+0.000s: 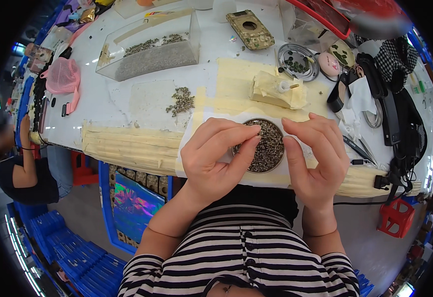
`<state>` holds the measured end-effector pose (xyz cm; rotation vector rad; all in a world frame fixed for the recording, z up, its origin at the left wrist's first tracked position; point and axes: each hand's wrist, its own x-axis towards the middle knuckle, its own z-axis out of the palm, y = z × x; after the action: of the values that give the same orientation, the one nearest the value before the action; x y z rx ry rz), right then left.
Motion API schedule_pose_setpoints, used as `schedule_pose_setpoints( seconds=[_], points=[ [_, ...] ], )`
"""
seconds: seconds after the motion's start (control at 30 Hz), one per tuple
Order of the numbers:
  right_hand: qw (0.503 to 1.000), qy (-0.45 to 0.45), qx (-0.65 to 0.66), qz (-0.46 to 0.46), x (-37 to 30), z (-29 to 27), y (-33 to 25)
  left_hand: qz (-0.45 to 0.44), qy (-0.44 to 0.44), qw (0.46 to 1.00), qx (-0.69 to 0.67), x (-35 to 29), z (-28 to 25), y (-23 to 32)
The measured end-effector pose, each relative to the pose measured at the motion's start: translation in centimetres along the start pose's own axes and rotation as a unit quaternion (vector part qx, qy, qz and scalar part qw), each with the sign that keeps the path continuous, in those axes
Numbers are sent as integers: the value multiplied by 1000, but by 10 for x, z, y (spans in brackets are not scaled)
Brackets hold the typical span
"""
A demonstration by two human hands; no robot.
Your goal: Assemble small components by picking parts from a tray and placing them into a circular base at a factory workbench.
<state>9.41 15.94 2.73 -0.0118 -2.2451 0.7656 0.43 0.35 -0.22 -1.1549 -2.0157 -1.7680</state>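
Note:
A round dish (258,159) full of tiny grey-brown parts lies in front of me at the table's near edge. Over its left side is my left hand (214,158), thumb and index fingertips pinched together; anything between them is too small to make out. At the dish's right rim, my right hand (321,158) has its thumb and index finger curved with a gap between the tips, and no object shows there. Behind the dish stands a block wrapped in yellowish tape (271,93) with a small white piece and a thin stick on top.
A loose pile of small parts (181,101) lies left of the dish. Farther back are a clear bin (152,59) of parts, a camouflage-patterned case (250,30) and a metal dish (297,63). Tweezers (365,147) and black straps (387,119) lie right. Another person (26,173) sits at far left.

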Motion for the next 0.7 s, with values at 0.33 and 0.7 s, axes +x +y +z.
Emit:
schedule_pose_setpoints(
  seconds=[0.33, 0.7],
  points=[
    [986, -98, 120, 61, 8, -7, -13, -64, 7, 987, -144, -1, -2, 3],
    [933, -82, 300, 183, -3, 3, -4, 40, 7, 999, -29, 2, -2, 1]
  ],
)
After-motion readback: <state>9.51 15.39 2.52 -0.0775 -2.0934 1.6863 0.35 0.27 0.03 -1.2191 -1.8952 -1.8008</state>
